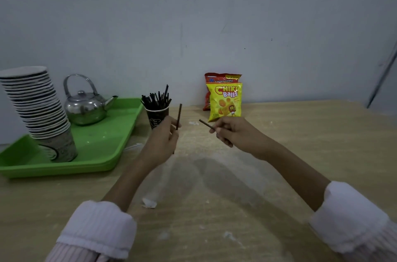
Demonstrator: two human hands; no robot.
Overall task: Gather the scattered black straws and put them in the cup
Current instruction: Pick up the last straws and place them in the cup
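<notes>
A dark paper cup [156, 117] stands on the wooden table [300, 133] just right of the green tray, with several black straws [156, 99] sticking up out of it. My left hand [164, 140] pinches one black straw [179, 115] nearly upright, right beside the cup. A short way to the right, my right hand [233, 133] pinches another black straw [205, 123] that points up and to the left. Both hands hover above the table's middle.
A green tray [111, 152] at the left carries a tall leaning stack of paper cups [36, 107] and a metal kettle [86, 107]. Two snack bags [224, 98] lean against the wall behind my right hand. Small white scraps [149, 202] lie on the table.
</notes>
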